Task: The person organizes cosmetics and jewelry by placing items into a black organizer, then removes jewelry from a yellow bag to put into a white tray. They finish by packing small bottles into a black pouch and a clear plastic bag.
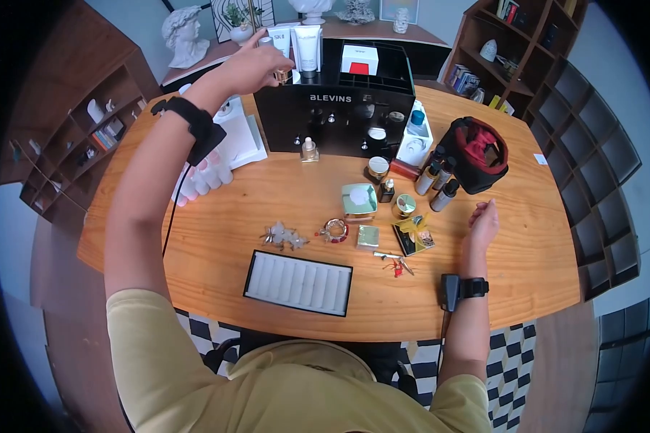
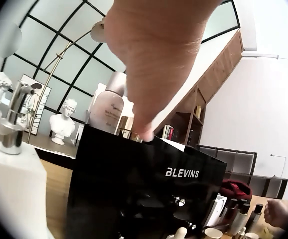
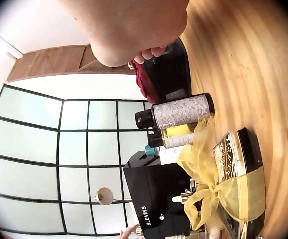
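My left hand (image 1: 251,71) reaches over the top left of the black BLEVINS box (image 1: 332,119), its thumb beside a gold-coloured item (image 1: 283,76) and white tubes (image 1: 308,49). In the left wrist view the thumb of that hand (image 2: 156,64) points down at the box's top edge, near gold containers (image 2: 126,124) and a tall frosted bottle (image 2: 106,107); its other fingers are hidden, so a grip cannot be made out. My right hand (image 1: 482,222) rests on the table with loosely curled fingers and holds nothing, near dark-capped bottles (image 3: 181,112) and the black-and-red pouch (image 1: 477,155).
A white compartment tray (image 1: 297,283) lies at the front. Behind it are star ornaments (image 1: 284,236), bracelets (image 1: 334,231), a green-topped box (image 1: 359,199) and a ribboned box (image 1: 414,235). Pink-and-white bottles (image 1: 208,173) stand left; a dropper bottle (image 1: 309,150) stands before the BLEVINS box.
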Demonstrator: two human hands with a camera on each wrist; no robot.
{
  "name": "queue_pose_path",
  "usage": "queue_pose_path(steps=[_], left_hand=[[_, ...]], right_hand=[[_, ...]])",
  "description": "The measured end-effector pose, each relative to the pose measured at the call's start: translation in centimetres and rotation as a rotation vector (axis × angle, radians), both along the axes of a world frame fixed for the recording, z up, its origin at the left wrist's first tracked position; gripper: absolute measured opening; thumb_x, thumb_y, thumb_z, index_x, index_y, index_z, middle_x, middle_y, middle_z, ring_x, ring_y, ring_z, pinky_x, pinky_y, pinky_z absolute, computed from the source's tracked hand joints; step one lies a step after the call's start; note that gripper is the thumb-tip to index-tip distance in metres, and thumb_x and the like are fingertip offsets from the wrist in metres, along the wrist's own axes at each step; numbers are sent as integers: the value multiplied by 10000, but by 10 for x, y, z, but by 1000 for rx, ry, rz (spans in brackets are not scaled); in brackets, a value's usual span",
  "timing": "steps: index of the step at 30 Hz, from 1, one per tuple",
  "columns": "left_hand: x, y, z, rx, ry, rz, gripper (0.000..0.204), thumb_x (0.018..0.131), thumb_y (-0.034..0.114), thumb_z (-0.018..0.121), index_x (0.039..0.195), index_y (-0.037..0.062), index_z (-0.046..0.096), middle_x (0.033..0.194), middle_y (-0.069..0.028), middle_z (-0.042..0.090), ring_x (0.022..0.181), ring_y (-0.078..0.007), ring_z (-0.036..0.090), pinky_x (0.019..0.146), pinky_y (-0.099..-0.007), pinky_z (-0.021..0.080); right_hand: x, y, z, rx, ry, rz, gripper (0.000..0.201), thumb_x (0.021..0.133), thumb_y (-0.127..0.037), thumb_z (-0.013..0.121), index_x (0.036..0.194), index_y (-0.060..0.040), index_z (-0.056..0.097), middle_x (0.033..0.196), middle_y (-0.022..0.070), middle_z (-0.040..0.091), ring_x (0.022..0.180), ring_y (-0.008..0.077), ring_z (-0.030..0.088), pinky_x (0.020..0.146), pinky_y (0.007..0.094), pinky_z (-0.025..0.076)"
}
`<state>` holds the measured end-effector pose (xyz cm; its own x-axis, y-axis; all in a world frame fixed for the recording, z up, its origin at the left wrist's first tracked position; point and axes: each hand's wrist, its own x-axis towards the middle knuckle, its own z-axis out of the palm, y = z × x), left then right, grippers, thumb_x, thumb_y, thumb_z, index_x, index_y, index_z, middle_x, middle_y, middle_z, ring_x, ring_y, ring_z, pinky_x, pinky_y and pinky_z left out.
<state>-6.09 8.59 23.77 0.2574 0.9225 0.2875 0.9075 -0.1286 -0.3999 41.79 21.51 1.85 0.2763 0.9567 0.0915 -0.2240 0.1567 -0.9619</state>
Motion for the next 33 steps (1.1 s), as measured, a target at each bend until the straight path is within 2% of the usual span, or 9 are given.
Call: queue_pose_path(steps=[6,9,12,15,16,20,29,32,33], left_hand=[[19,23,12,-144,119,308,367,804,144,666,1167,142,609,1095,-41,640,1160,-203,536,1158,-506,130],[-6,33,-3,87,132,77,383,841,187,647,1216,138,587,1132,-62,635,1122,-232,564,1146,-510,148],[-16,36,4,371,4,237,436,869,256,646,1271,122,543,1180,-123,613,1110,-281,577,1095,-476,277],[-23,33,13,66,-581,481,499,881,302,643,1315,108,489,1196,-174,593,1100,-322,576,994,-425,405],[-33,29,5,84,-569,375,485,898,293,631,1310,96,468,1137,-196,602,1047,-304,586,895,-382,468],[-35,10,10,-42,-616,324,450,886,255,654,1264,90,474,1052,-171,616,943,-265,590,827,-381,469],[-41,19,23,-126,-435,353,510,864,259,677,1307,105,477,1077,-182,637,952,-274,622,842,-377,478],[-36,35,23,134,-351,292,475,850,308,680,1270,132,546,1100,-163,653,1019,-306,619,867,-374,482],[-21,36,27,96,-300,305,434,849,309,677,1235,139,577,1093,-149,660,1032,-306,614,902,-390,461]], right_hand=[[3,3,-2,16,-1,17,377,973,-362,491,727,-83,554,572,-30,446,473,48,392,438,195,294],[4,4,-2,12,5,13,377,973,-362,492,725,-86,554,571,-30,451,473,47,393,435,195,292],[2,1,1,-2,-5,2,378,974,-362,491,723,-86,551,570,-29,454,473,46,395,433,195,291],[1,0,-1,13,-5,20,379,973,-364,489,725,-84,551,569,-29,455,473,45,397,433,195,292],[1,1,-2,26,1,28,380,973,-364,489,726,-83,552,569,-30,455,474,45,398,434,195,292],[3,1,-1,20,-24,14,379,972,-362,489,730,-78,555,569,-29,456,475,46,398,439,196,297],[1,2,-3,15,-8,12,382,974,-352,485,727,-69,555,571,-28,455,481,45,402,446,196,300],[2,2,-3,17,-5,22,377,975,-343,484,728,-67,555,571,-25,455,481,48,403,445,197,302],[1,1,-2,15,-2,25,376,976,-340,484,728,-66,555,570,-23,456,480,49,403,444,198,302]])
